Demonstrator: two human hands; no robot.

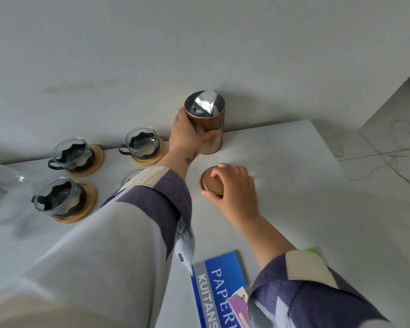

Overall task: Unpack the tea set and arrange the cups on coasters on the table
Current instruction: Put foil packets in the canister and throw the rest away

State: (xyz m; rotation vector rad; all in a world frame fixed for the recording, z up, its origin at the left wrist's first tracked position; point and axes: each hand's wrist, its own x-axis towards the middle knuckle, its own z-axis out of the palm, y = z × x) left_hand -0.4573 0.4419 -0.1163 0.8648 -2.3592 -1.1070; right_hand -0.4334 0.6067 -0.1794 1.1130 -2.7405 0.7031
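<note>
My left hand grips an open copper tea tin standing upright at the table's far edge; a silver foil bag pokes out of its top. My right hand grips the tin's copper lid, which lies flat on the table just in front of the tin. Three glass cups with black holders stand on round wooden coasters at the left. The rim of another cup shows behind my left sleeve, mostly hidden.
A clear glass teapot sits blurred at the left edge. A blue paper booklet and pink and green slips lie near the front. The white wall rises right behind the table. Cables trail on the floor at the right.
</note>
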